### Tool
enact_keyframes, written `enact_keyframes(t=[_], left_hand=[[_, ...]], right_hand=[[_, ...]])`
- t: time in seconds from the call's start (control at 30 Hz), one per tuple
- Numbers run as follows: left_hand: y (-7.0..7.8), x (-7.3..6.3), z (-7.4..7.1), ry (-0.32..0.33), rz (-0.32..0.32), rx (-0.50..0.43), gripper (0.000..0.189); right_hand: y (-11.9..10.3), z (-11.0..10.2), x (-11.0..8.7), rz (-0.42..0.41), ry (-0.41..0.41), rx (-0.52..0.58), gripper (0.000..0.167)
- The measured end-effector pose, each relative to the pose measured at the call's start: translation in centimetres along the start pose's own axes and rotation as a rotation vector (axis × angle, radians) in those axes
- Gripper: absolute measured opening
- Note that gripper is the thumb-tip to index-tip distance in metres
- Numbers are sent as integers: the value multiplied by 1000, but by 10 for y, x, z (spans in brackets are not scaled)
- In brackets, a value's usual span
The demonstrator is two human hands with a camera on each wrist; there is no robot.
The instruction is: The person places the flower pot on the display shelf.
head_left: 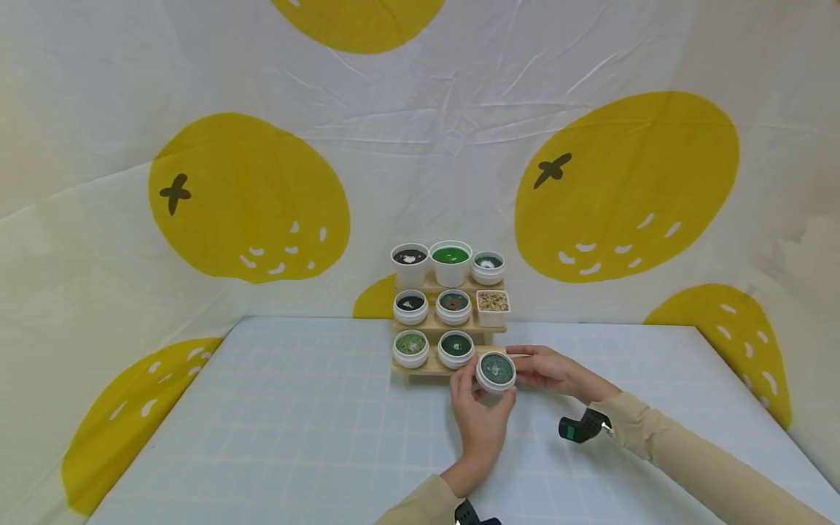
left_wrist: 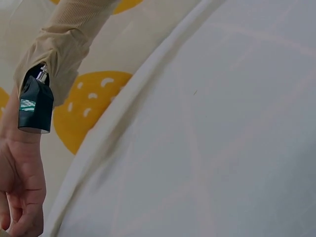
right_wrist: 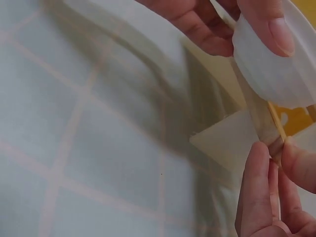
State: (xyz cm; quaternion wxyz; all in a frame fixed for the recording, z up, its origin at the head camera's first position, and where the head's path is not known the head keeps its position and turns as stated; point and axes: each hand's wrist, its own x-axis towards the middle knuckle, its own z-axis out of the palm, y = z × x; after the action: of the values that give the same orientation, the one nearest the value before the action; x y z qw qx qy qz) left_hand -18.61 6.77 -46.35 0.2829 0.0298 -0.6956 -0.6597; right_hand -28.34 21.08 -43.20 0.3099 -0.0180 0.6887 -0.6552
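Observation:
In the head view my left hand [head_left: 480,419] grips a white round tub [head_left: 496,370] with a speckled dark-green top, tilted toward me. It overlaps the right end of the bottom tier of a wooden three-step stand [head_left: 429,370]. My right hand [head_left: 550,370] is at that end. The right wrist view shows the right thumb and fingers [right_wrist: 256,173] pinching the thin edge of the wooden board [right_wrist: 261,116]. Above it, the left thumb presses the side of the tub [right_wrist: 261,74]. Only the right hand [left_wrist: 22,182] shows in the left wrist view, at its left edge.
Two round tubs, light green [head_left: 411,348] and dark green [head_left: 456,348], stand on the bottom tier. Higher tiers carry more tubs, a square cup of beige crumbs [head_left: 493,308] and a tall bright-green cup [head_left: 450,262]. A patterned curtain [head_left: 426,160] hangs behind the checked tablecloth [head_left: 282,415].

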Motion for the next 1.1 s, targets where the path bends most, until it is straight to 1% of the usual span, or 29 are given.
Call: enact_keyframes(t=[0.2,0.43,0.57,0.77,0.83,0.97,1.1], left_hand=[[-2,1,1,18,-13,-9,68],[-1,1,2,27,-43,-82,67],[0,1,2,44,-64,-99,66],[2,2,3,63,-100,-146,60],[2,2,3,73,-102,-162,56],[0,3,3,92,-91,-141,45],[0,3,3,75,-110,-116,37]], right_hand=[[0,1,1,-1,1,-1,63],[1,1,0,-19,-11,4,63],[1,1,-1,-22,-18,13,63],[2,1,-1,-40,-40,15,61],[2,0,-1,-37,-37,15,60],[3,-1,0,-40,-43,24,59],[4,-1,0,-48,-51,36,60]])
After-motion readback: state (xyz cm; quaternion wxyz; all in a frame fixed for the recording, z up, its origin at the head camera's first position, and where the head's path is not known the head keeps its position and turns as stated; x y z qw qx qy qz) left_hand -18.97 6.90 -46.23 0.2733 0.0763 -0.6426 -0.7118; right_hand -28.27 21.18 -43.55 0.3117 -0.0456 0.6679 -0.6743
